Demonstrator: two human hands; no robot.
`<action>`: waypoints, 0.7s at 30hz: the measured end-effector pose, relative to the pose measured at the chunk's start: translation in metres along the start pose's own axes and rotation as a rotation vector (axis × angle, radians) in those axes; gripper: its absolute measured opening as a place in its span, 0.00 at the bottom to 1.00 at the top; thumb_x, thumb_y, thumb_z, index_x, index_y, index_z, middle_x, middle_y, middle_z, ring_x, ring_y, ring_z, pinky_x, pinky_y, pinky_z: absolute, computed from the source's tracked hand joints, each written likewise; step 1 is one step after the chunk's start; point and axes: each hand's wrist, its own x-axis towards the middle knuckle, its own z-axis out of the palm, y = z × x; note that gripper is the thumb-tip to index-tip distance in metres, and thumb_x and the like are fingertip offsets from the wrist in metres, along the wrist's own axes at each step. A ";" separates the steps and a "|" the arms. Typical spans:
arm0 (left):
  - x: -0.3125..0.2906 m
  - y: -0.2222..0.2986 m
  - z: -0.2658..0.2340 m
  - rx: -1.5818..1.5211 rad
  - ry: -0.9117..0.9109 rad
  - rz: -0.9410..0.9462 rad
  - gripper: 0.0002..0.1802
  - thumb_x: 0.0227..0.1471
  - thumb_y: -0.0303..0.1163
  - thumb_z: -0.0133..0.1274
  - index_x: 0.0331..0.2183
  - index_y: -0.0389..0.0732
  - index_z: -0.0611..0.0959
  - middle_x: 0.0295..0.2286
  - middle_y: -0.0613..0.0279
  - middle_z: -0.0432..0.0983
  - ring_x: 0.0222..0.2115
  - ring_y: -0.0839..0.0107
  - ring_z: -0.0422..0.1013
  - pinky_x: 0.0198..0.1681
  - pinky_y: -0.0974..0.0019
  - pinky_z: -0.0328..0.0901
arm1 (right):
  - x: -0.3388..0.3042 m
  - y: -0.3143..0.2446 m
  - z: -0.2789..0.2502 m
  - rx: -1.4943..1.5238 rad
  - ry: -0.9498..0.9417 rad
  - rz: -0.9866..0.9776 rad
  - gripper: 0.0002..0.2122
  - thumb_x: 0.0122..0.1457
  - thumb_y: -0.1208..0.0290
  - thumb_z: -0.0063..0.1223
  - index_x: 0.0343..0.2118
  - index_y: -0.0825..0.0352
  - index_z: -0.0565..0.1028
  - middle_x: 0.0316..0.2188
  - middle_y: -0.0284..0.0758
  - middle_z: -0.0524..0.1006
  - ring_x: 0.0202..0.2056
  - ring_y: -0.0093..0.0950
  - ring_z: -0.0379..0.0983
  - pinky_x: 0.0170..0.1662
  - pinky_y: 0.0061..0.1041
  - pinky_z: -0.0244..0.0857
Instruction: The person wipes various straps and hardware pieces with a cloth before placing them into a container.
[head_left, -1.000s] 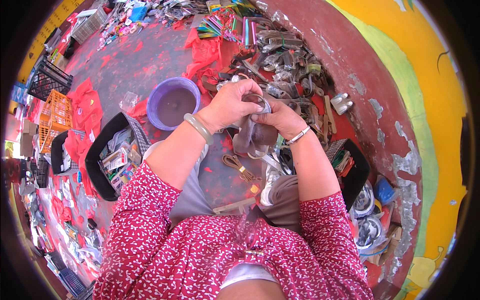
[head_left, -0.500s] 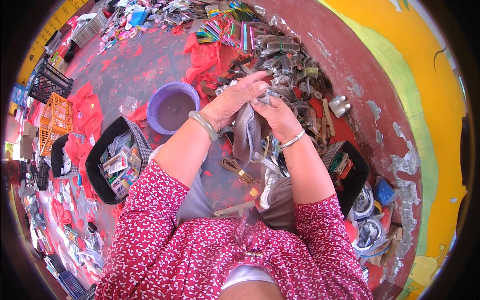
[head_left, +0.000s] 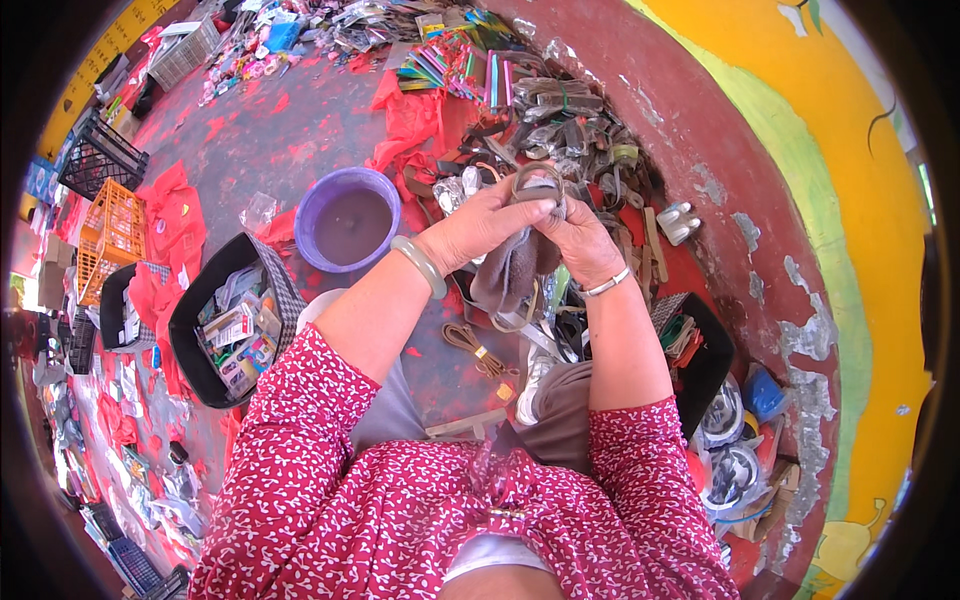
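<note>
My left hand (head_left: 488, 222) and my right hand (head_left: 582, 243) meet over the pile, thumbs close together, both closed. Between them they grip a limp grey-brown cloth (head_left: 508, 272), which hangs below the fingers. A brown looped strap (head_left: 538, 172), apparently a coiled belt, stands up above my thumbs, with a pale patch inside the loop. The fingers behind it are partly hidden. Under and beyond my hands lies a heap of belts (head_left: 575, 125), many in clear plastic. A tied brown cord (head_left: 474, 348) rests on the floor between my feet.
A purple basin (head_left: 312, 215) of murky water stands left of my arms. Black bins of small goods flank me, one at left (head_left: 190, 355) and one at right (head_left: 712, 370). An orange crate (head_left: 112, 235) sits farther left. The peeling wall (head_left: 770, 250) bounds the right side.
My hands have turned and drawn the cloth into a bunch. The looped strap now shows above the thumbs, and my left fingers have curled in from their outstretched pose.
</note>
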 end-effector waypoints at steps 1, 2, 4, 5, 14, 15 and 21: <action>0.001 -0.003 -0.002 0.090 0.014 0.068 0.27 0.51 0.38 0.49 0.51 0.41 0.64 0.45 0.65 0.64 0.48 0.76 0.58 0.52 0.67 0.52 | 0.000 0.001 -0.001 -0.007 -0.018 0.005 0.12 0.56 0.70 0.47 0.43 0.66 0.70 0.38 0.26 0.71 0.41 0.17 0.64 0.45 0.18 0.58; 0.002 -0.006 -0.005 0.239 0.030 0.148 0.27 0.51 0.37 0.49 0.51 0.41 0.64 0.46 0.65 0.63 0.48 0.76 0.57 0.52 0.68 0.52 | 0.000 0.001 -0.001 -0.014 -0.017 0.001 0.12 0.56 0.70 0.47 0.43 0.66 0.70 0.38 0.25 0.71 0.40 0.16 0.64 0.45 0.18 0.58; 0.005 -0.008 -0.007 0.528 0.059 0.307 0.27 0.51 0.35 0.49 0.52 0.42 0.64 0.47 0.65 0.63 0.49 0.76 0.56 0.52 0.68 0.51 | -0.002 0.002 -0.001 -0.033 -0.011 -0.001 0.12 0.56 0.70 0.47 0.43 0.66 0.70 0.37 0.25 0.71 0.40 0.16 0.64 0.44 0.18 0.58; 0.005 -0.010 -0.006 0.476 0.068 0.315 0.26 0.51 0.35 0.48 0.51 0.41 0.64 0.47 0.64 0.63 0.49 0.76 0.57 0.52 0.68 0.52 | -0.003 0.001 0.000 -0.026 0.001 0.033 0.12 0.56 0.70 0.47 0.43 0.66 0.70 0.37 0.25 0.71 0.39 0.16 0.64 0.44 0.18 0.58; -0.002 0.009 0.000 -0.215 -0.052 -0.046 0.24 0.53 0.41 0.45 0.48 0.37 0.69 0.44 0.63 0.67 0.46 0.75 0.62 0.50 0.69 0.56 | -0.002 -0.003 0.010 -0.037 0.022 0.116 0.12 0.54 0.69 0.50 0.41 0.66 0.71 0.34 0.25 0.71 0.37 0.16 0.66 0.42 0.19 0.60; -0.002 0.008 0.001 -0.154 -0.082 -0.031 0.25 0.53 0.43 0.44 0.48 0.37 0.69 0.44 0.63 0.67 0.45 0.75 0.62 0.50 0.69 0.56 | -0.002 -0.003 0.011 -0.035 0.023 0.119 0.12 0.54 0.69 0.51 0.41 0.66 0.71 0.34 0.25 0.72 0.36 0.16 0.66 0.41 0.19 0.60; -0.005 0.021 0.005 -0.050 0.029 0.006 0.32 0.54 0.54 0.34 0.43 0.34 0.72 0.46 0.59 0.65 0.46 0.71 0.61 0.50 0.67 0.56 | 0.004 -0.011 0.024 -0.054 0.046 0.152 0.10 0.53 0.70 0.52 0.38 0.66 0.73 0.32 0.26 0.73 0.36 0.18 0.67 0.40 0.20 0.61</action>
